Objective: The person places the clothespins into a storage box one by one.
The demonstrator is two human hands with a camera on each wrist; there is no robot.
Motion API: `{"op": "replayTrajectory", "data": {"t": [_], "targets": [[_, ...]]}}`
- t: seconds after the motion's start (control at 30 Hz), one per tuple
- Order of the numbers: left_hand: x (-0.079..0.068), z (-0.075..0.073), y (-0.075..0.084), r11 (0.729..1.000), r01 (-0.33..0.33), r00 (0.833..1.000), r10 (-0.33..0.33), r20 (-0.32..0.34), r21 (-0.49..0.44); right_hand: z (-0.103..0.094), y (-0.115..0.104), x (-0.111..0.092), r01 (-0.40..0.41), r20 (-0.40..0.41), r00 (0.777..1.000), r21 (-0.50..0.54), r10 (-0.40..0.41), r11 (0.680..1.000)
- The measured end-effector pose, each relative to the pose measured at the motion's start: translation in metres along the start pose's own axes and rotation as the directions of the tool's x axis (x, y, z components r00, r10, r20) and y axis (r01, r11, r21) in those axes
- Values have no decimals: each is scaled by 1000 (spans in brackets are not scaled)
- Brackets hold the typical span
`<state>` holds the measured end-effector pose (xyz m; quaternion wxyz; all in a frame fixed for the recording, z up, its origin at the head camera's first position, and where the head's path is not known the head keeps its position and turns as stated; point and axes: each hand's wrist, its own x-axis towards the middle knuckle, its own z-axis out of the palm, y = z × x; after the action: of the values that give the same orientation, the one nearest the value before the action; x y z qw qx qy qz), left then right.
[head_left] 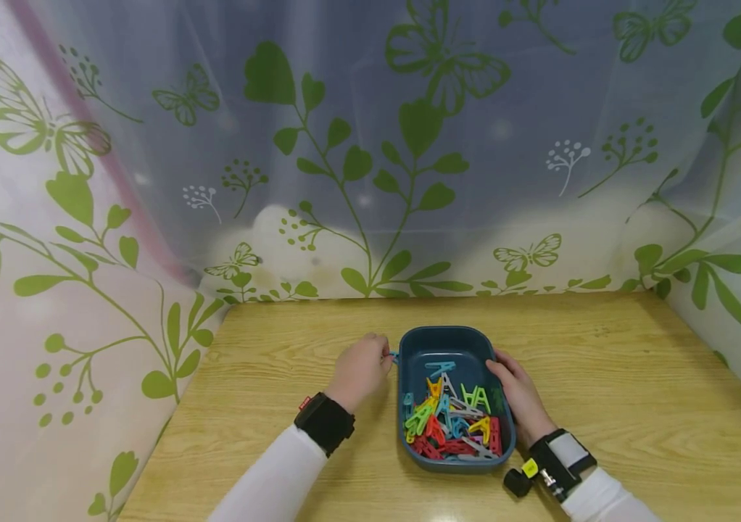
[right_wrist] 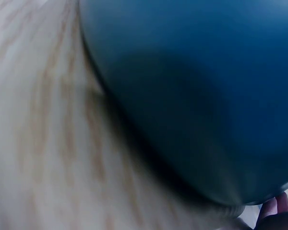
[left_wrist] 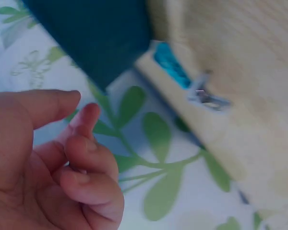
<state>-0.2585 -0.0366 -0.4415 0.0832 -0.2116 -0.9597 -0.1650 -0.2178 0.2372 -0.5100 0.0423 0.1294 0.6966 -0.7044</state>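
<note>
A dark blue plastic basin (head_left: 445,338) stands on the wooden table, with many coloured clothespins (head_left: 455,420) heaped in its near half. My right hand (head_left: 522,391) grips the basin's right side, thumb over the rim and fingers along the outer wall. Just off the left rim is my left hand (head_left: 360,370). Its thumb and loosely bent fingers stand apart with nothing between them in the left wrist view. Close by, a light blue clothespin (left_wrist: 172,64) and a grey clothespin (left_wrist: 209,98) show against the wood, outside the basin (left_wrist: 98,38).
The wooden table (head_left: 638,377) runs back to a hanging curtain (head_left: 507,145) printed with green leaves and butterflies. More of this cloth hangs at the left and right sides. Both wrists wear black straps (head_left: 326,423).
</note>
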Motion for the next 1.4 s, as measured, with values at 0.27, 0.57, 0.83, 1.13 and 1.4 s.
{"op": "replayTrajectory", "data": {"t": [0.27, 0.57, 0.83, 1.13, 1.4], "targets": [[4, 14, -20, 991, 122, 992, -122, -16, 47, -1, -1, 0, -21, -2, 1000, 2, 21, 1000], [8, 22, -25, 965, 214, 976, -218, 7, 153, 0, -1, -1, -12, -5, 1000, -3, 12, 1000], [9, 27, -29, 957, 224, 973, -229, 7, 186, -1, -2, -1, -25, -3, 1000, 0, 25, 1000], [8, 32, -32, 955, 231, 970, -240, 30, 188, -1, -1, 0, -31, -11, 999, 8, 31, 999], [10, 23, -32, 954, 251, 968, -251, -22, 166, -1, -1, 0, -32, -10, 999, 5, 33, 999]]}}
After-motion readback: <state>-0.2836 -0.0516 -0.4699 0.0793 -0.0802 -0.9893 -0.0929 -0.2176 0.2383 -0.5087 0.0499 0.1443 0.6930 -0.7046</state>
